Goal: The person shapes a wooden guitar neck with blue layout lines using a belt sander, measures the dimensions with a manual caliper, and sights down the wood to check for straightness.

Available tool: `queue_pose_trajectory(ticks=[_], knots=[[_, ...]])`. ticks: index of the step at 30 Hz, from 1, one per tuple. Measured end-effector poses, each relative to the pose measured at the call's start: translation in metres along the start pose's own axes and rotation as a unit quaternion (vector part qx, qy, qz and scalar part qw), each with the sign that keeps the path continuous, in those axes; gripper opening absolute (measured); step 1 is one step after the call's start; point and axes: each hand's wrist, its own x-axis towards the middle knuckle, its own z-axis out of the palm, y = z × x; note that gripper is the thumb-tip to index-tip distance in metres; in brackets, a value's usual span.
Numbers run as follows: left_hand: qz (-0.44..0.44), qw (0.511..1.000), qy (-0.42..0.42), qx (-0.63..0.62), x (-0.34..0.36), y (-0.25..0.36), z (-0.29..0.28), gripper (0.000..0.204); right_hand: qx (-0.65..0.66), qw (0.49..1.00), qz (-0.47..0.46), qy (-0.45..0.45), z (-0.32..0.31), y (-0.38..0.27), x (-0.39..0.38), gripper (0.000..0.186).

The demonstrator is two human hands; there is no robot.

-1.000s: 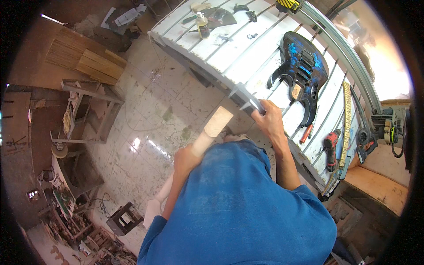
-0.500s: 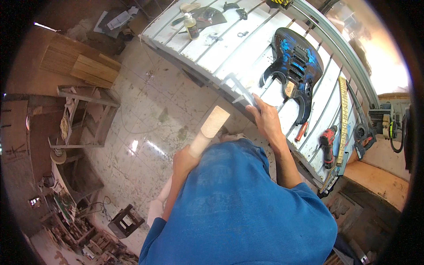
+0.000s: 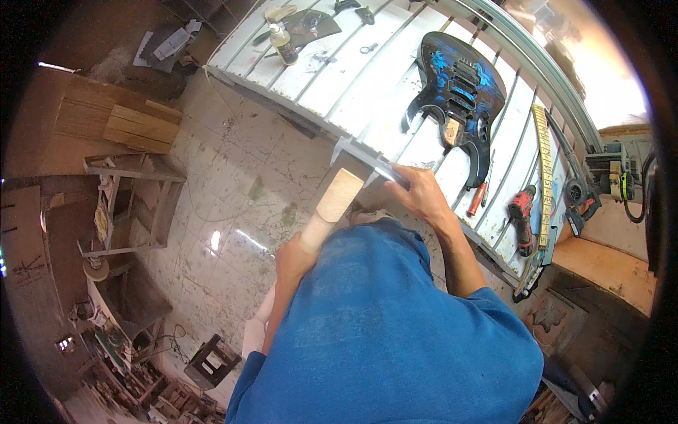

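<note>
A pale wooden guitar neck (image 3: 337, 198) slants up in front of my blue shirt, its squared end pointing toward the bench. My left hand (image 3: 294, 256) is wrapped round it below that end. Part of the pale wood (image 3: 260, 321) shows again beneath my forearm. In my right hand (image 3: 422, 192) is a grey caliper (image 3: 360, 154), its jaws hanging just beyond the neck's squared end; whether they touch the wood I cannot tell. Past that hand, a black guitar body with blue patterns (image 3: 462, 92) lies on the white slatted bench (image 3: 381, 78).
On the bench are a red-handled screwdriver (image 3: 477, 199), a red cordless drill (image 3: 522, 205), a yellow ruler (image 3: 542, 162) and a bottle (image 3: 283, 44). A metal rail (image 3: 544, 71) borders its far side. Wooden frames (image 3: 134, 169) and a black crate (image 3: 212, 362) stand on the left.
My right hand has brought the caliper left and lower, from over the bench edge to the neck's end. The view has shifted slightly. My left hand keeps its hold.
</note>
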Motion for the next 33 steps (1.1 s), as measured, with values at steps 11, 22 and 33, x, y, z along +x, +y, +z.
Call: queue_pose_trajectory(ticks=[11, 22, 33], knots=[[-0.007, 0.999, 0.024, -0.040, 0.002, -0.007, 0.010, 0.046, 0.030, 0.999, -0.018, -0.008, 0.003, -0.001, -0.004, 0.044], [-0.013, 0.998, 0.028, -0.049, -0.006, 0.001, 0.001, 0.049, -0.010, 1.000, -0.013, 0.019, 0.009, -0.002, -0.006, 0.045], [-0.028, 0.999, 0.018, -0.039, -0.018, 0.017, -0.022, 0.050, -0.040, 0.996, 0.059, 0.045, 0.019, -0.001, -0.008, 0.049]])
